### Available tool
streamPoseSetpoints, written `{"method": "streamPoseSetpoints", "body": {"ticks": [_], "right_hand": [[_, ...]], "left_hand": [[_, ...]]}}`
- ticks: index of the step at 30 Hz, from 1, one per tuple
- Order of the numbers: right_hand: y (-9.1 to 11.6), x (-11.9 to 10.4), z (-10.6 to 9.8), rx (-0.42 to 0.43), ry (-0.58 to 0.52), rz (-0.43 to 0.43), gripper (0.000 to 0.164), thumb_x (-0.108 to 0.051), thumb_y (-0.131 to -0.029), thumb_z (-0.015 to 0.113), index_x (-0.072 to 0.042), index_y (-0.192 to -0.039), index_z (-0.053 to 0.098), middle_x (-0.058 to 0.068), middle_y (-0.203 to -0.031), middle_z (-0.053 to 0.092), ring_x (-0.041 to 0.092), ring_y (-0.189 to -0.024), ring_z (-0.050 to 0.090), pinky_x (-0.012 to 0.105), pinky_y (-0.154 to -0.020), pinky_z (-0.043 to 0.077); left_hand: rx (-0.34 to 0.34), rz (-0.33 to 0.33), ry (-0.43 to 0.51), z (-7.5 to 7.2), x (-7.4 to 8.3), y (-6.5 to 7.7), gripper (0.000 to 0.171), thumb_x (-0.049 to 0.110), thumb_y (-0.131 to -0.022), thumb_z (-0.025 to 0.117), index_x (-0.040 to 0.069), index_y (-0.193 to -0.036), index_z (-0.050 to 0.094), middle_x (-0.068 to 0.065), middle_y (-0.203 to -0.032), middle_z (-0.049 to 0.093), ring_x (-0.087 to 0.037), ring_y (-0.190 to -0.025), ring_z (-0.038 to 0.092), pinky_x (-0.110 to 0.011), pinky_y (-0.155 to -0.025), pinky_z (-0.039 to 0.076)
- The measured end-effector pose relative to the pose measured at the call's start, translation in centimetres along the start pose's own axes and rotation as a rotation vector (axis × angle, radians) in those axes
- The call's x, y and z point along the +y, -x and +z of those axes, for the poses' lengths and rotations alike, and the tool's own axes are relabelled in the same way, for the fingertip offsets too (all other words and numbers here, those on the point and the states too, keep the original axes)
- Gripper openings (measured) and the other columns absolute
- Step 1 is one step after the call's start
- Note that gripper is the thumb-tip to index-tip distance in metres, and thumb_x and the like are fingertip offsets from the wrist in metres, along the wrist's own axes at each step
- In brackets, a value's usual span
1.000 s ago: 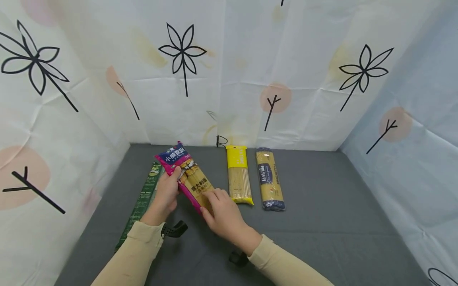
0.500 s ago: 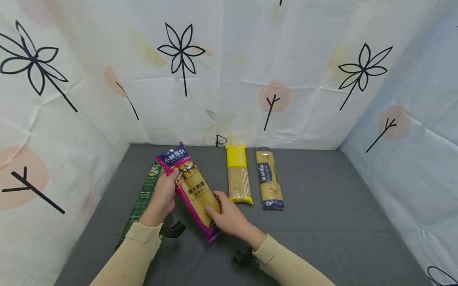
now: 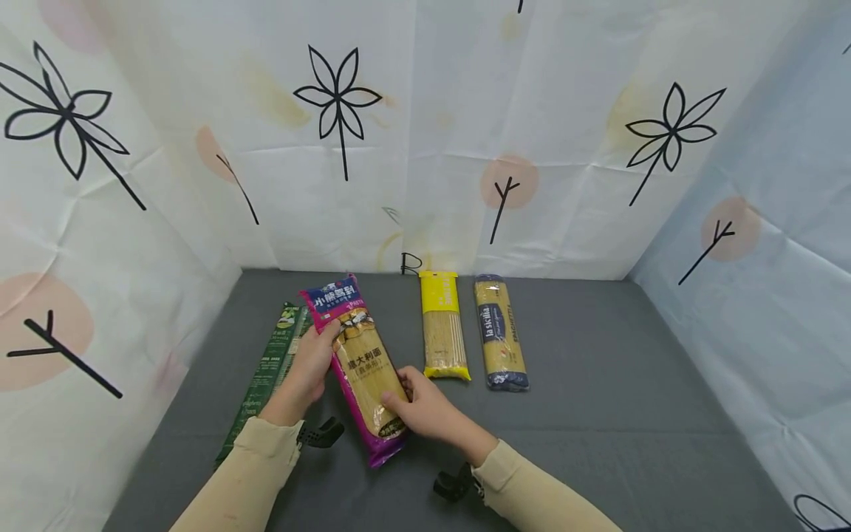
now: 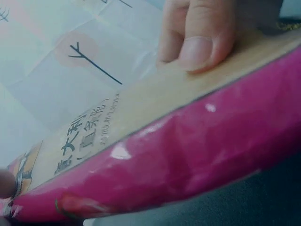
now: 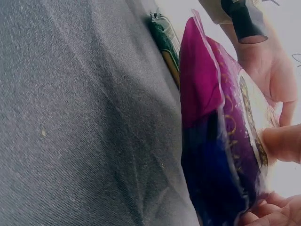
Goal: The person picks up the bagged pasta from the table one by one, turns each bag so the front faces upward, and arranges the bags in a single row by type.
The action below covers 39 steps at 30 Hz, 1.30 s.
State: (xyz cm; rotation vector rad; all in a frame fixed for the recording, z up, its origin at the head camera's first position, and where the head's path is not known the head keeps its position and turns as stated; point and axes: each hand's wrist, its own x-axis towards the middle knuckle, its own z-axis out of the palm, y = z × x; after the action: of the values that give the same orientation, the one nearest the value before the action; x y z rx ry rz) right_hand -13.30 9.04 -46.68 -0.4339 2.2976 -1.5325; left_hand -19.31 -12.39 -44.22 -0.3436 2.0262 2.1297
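Note:
A magenta and blue pasta packet (image 3: 366, 362) with a clear window onto the pasta slants between both hands in the head view. My left hand (image 3: 309, 369) grips its left edge near the blue top end, thumb over the front. My right hand (image 3: 428, 406) holds the lower right edge, its thumb on the window and its fingers behind. In the left wrist view, the right thumb (image 4: 197, 52) presses on the packet's front. The right wrist view shows the packet's bottom end (image 5: 207, 117) raised over the grey cloth.
A green packet (image 3: 266, 377) lies on the grey cloth (image 3: 598, 369) at left, partly behind the left hand and arm. To the right lie a yellow spaghetti packet (image 3: 444, 325) and a blue-labelled spaghetti packet (image 3: 500, 332). A patterned white curtain (image 3: 425, 148) stands behind.
My right hand has shifted from the packet's front to its lower right edge. The packet has turned more upright and moved slightly toward me, showing its bottom end.

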Motion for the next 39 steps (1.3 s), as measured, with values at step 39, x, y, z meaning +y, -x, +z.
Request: {"method": "streamPoseSetpoints", "body": {"ticks": [39], "right_hand": [[-4.1, 1.3, -0.7, 0.298, 0.008, 0.106, 0.034, -0.022, -0.097, 0.06, 0.003, -0.117, 0.049, 0.011, -0.099, 0.061, 0.018, -0.08, 0.059, 0.033, -0.069, 0.051]], "left_hand": [[-0.228, -0.026, -0.379, 3.0, -5.0, 0.1, 0.056, 0.024, -0.096, 0.06, 0.0, -0.141, 0.037, -0.012, -0.114, 0.061, -0.02, -0.097, 0.062, -0.04, -0.083, 0.05]]}}
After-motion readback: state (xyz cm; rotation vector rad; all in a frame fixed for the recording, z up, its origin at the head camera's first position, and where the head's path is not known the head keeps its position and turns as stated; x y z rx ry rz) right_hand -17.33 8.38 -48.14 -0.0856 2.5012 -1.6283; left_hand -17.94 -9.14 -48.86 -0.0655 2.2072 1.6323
